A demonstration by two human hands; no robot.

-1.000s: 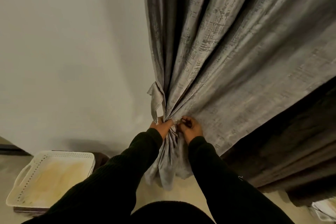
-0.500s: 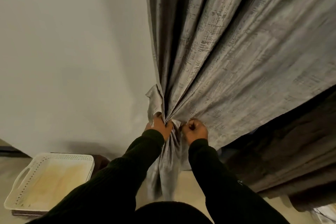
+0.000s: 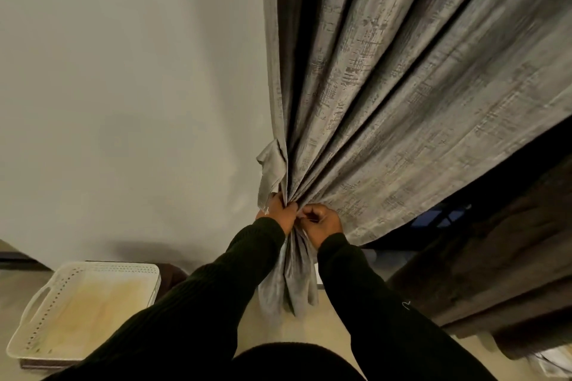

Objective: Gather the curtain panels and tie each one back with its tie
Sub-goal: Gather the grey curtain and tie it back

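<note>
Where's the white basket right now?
In the head view, the white perforated basket sits on the floor at lower left, by the wall, left of the gathered grey curtain.

Dim, warm indoor light; a soft shadow lies low on the wall (image 3: pixel 148 244). Wide-angle bending and slight blur at the edges.

Left hand (image 3: pixel 280 216) and right hand (image 3: pixel 323 223) grip the gathered grey curtain panel (image 3: pixel 387 108) at its waist, the tie (image 3: pixel 270 172) hanging beside; a white basket (image 3: pixel 148 269) sits lower left
</note>
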